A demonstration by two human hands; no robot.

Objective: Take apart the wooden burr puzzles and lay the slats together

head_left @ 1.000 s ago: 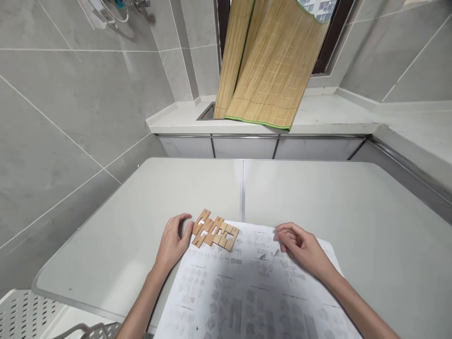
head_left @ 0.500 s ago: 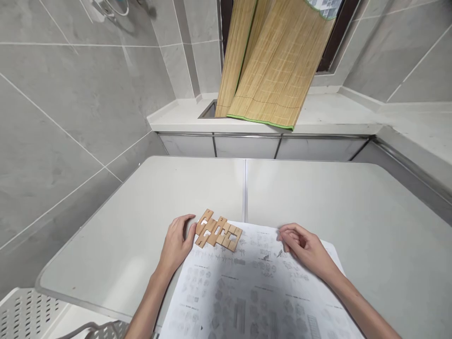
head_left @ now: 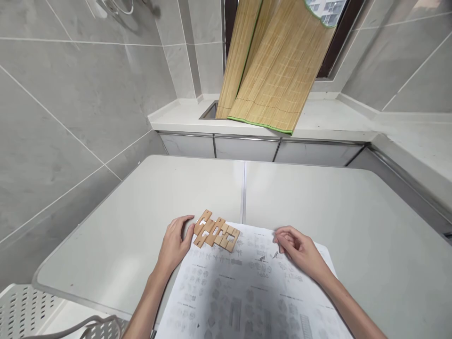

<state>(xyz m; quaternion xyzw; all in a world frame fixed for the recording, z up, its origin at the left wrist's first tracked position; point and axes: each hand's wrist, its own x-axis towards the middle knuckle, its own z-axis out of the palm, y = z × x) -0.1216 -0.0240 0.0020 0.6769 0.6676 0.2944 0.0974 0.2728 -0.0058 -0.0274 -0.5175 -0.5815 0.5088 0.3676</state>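
Several flat wooden puzzle pieces (head_left: 213, 233) with cut-out notches and printed numbers lie joined together at the top left of a printed paper sheet (head_left: 226, 282). Beside their left end rests my left hand (head_left: 174, 240), thumb and fingers apart in a curve, holding nothing; the thumb is close to or touching the pieces. On the sheet's upper right corner lies my right hand (head_left: 294, 247), its fingers curled in loosely. Whether anything is inside those fingers is hidden. Small drawings and lines of text cover the sheet.
The pale folding table (head_left: 303, 193) has a seam down its middle. Behind it runs a white counter (head_left: 187, 115) with a sink edge, and a bamboo mat (head_left: 275, 70) hangs over it by the window. A white perforated surface (head_left: 24, 306) stands at lower left with a cable (head_left: 88, 322).
The view has shifted slightly, so the sheet and right hand appear a little further left. Both hands keep their poses, and the wooden pieces stay arranged as before.
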